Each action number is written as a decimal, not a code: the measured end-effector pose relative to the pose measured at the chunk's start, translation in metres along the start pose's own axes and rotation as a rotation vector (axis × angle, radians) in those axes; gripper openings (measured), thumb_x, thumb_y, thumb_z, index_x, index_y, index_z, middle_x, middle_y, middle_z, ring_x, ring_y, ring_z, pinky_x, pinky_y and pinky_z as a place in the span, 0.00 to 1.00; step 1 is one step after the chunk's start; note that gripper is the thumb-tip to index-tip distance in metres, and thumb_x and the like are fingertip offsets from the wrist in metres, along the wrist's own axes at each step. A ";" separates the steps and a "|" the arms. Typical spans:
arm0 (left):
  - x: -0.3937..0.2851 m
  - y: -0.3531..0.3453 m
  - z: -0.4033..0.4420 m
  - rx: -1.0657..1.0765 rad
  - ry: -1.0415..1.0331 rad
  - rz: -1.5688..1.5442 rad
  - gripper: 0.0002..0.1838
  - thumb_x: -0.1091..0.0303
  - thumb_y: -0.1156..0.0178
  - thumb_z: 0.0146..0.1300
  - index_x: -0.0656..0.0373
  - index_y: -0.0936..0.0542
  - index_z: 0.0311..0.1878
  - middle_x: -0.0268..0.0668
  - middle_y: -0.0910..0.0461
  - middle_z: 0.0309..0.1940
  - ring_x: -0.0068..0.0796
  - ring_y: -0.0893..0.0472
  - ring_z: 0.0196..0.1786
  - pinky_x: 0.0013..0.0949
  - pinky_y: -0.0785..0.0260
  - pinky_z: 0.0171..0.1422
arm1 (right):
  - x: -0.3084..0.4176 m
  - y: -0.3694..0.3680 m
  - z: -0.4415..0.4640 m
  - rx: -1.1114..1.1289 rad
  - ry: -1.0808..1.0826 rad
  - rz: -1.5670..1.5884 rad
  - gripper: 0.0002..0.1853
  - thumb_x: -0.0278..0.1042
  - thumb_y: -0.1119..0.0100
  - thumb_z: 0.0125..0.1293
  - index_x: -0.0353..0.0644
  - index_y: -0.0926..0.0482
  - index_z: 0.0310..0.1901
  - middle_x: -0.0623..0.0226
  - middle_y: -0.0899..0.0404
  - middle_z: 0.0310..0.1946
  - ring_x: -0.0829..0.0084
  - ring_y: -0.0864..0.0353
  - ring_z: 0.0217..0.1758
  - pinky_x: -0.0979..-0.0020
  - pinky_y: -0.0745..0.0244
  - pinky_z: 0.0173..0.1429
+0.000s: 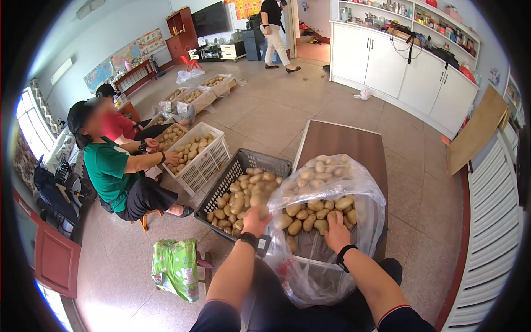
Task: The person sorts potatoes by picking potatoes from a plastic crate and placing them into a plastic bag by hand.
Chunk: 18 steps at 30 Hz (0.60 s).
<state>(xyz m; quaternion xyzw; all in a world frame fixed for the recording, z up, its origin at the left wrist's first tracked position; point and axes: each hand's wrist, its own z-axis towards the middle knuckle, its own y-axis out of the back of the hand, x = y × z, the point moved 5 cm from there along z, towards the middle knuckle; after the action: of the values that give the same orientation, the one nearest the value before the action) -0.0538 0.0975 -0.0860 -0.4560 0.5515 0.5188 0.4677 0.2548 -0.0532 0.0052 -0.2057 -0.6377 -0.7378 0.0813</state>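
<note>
My left hand (256,221) is over the near right edge of a black plastic crate (218,185) filled with potatoes (239,203). Motion smears its fingers and a potato beside them, so I cannot make out whether it grips that potato. Inside the mouth of a clear plastic bag (365,191), my right hand (336,235) has its fingers bent over potatoes (310,223); the hand hides part of what it touches. The bag lies over a container on a brown tabletop (343,141), and more potatoes show through its film.
To the left, a person in green (110,169) reaches into a white crate (217,160) of potatoes, beside another person in red (119,122). Bagged crates (202,102) stand beyond. A green bag (176,268) sits near my left side. Another person (274,33) walks near white cabinets (381,61).
</note>
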 end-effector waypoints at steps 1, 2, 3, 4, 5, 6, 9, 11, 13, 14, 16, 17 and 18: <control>0.008 0.005 0.004 -0.033 -0.070 0.154 0.27 0.62 0.26 0.49 0.61 0.22 0.51 0.48 0.21 0.49 0.47 0.23 0.54 0.41 0.31 0.61 | -0.001 0.000 0.000 0.001 0.000 0.000 0.31 0.32 0.35 0.54 0.47 0.34 0.61 0.51 0.44 0.69 0.48 0.19 0.45 0.53 0.23 0.48; 0.015 0.008 0.007 -0.068 -0.074 0.176 0.27 0.62 0.26 0.49 0.61 0.22 0.51 0.48 0.21 0.50 0.47 0.23 0.55 0.41 0.30 0.60 | -0.002 0.001 0.000 0.014 -0.004 -0.007 0.31 0.32 0.35 0.54 0.47 0.34 0.61 0.51 0.44 0.69 0.48 0.19 0.45 0.53 0.22 0.48; 0.023 0.012 0.010 -0.086 -0.074 0.187 0.27 0.62 0.26 0.49 0.61 0.22 0.51 0.48 0.21 0.50 0.47 0.23 0.55 0.41 0.30 0.60 | -0.002 0.001 0.000 0.028 -0.008 -0.015 0.31 0.32 0.35 0.53 0.47 0.34 0.60 0.51 0.44 0.69 0.48 0.19 0.44 0.53 0.22 0.47; 0.025 0.015 0.012 -0.103 -0.075 0.198 0.27 0.62 0.26 0.49 0.60 0.22 0.51 0.47 0.21 0.50 0.47 0.23 0.55 0.42 0.30 0.59 | -0.003 0.000 -0.001 0.030 -0.009 -0.016 0.31 0.32 0.35 0.53 0.47 0.34 0.60 0.51 0.44 0.69 0.48 0.19 0.44 0.53 0.22 0.47; 0.029 0.017 0.013 -0.099 -0.068 0.226 0.26 0.62 0.26 0.49 0.60 0.22 0.51 0.47 0.21 0.50 0.47 0.23 0.54 0.41 0.29 0.59 | -0.004 0.000 -0.002 0.033 -0.011 -0.032 0.30 0.31 0.37 0.54 0.47 0.34 0.60 0.51 0.42 0.67 0.47 0.20 0.43 0.54 0.22 0.47; 0.032 0.018 0.014 -0.095 -0.064 0.240 0.26 0.63 0.26 0.49 0.60 0.22 0.51 0.47 0.21 0.49 0.47 0.23 0.54 0.41 0.29 0.58 | -0.005 -0.001 -0.002 0.035 -0.014 -0.048 0.29 0.30 0.38 0.54 0.47 0.33 0.60 0.52 0.40 0.66 0.47 0.20 0.43 0.54 0.22 0.47; 0.057 0.023 0.023 -0.166 -0.059 0.180 0.25 0.63 0.26 0.48 0.60 0.21 0.50 0.45 0.20 0.48 0.46 0.22 0.52 0.40 0.28 0.57 | -0.008 -0.004 -0.006 0.018 -0.001 -0.085 0.29 0.31 0.36 0.53 0.48 0.34 0.58 0.52 0.40 0.64 0.48 0.19 0.43 0.53 0.23 0.46; 0.071 0.026 0.031 -0.156 -0.207 0.298 0.20 0.65 0.37 0.58 0.61 0.26 0.53 0.45 0.22 0.48 0.45 0.22 0.47 0.43 0.24 0.49 | -0.011 -0.007 -0.006 -0.004 0.019 -0.084 0.28 0.31 0.36 0.53 0.47 0.33 0.57 0.52 0.38 0.63 0.49 0.19 0.43 0.53 0.22 0.46; 0.078 0.028 0.030 -0.116 -0.348 0.442 0.16 0.67 0.48 0.68 0.62 0.30 0.56 0.44 0.25 0.49 0.43 0.22 0.43 0.46 0.20 0.41 | -0.013 -0.009 -0.010 -0.020 0.036 -0.082 0.27 0.31 0.36 0.54 0.47 0.33 0.57 0.52 0.37 0.61 0.49 0.19 0.43 0.53 0.22 0.46; 0.078 0.028 0.032 -0.096 -0.364 0.461 0.16 0.67 0.49 0.68 0.62 0.30 0.56 0.44 0.25 0.50 0.44 0.22 0.44 0.46 0.19 0.41 | -0.013 -0.010 -0.011 0.002 0.034 -0.079 0.27 0.31 0.37 0.54 0.47 0.32 0.56 0.53 0.36 0.60 0.49 0.21 0.46 0.53 0.23 0.47; 0.083 0.030 0.033 -0.098 -0.355 0.467 0.16 0.67 0.49 0.68 0.62 0.30 0.56 0.45 0.25 0.50 0.44 0.21 0.46 0.45 0.19 0.41 | -0.015 -0.011 -0.013 0.032 0.030 -0.077 0.26 0.31 0.37 0.54 0.47 0.32 0.56 0.53 0.35 0.60 0.49 0.23 0.49 0.54 0.23 0.48; 0.075 0.030 0.030 -0.099 -0.351 0.471 0.16 0.68 0.49 0.68 0.62 0.31 0.56 0.45 0.25 0.51 0.44 0.21 0.46 0.45 0.19 0.41 | -0.015 -0.013 -0.013 0.013 0.067 -0.106 0.26 0.31 0.38 0.55 0.47 0.32 0.56 0.54 0.35 0.59 0.48 0.25 0.52 0.54 0.24 0.50; 0.076 0.035 0.026 -0.135 -0.223 0.414 0.21 0.63 0.39 0.58 0.60 0.25 0.53 0.46 0.22 0.49 0.46 0.21 0.49 0.43 0.24 0.50 | -0.016 -0.016 -0.020 0.003 0.100 -0.135 0.25 0.30 0.38 0.55 0.47 0.32 0.56 0.55 0.34 0.58 0.48 0.28 0.55 0.54 0.25 0.52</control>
<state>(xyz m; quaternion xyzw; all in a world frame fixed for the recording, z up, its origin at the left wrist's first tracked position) -0.0980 0.1240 -0.1565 -0.3034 0.5421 0.6865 0.3778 0.2596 -0.0720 -0.0178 -0.1249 -0.6465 -0.7499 0.0634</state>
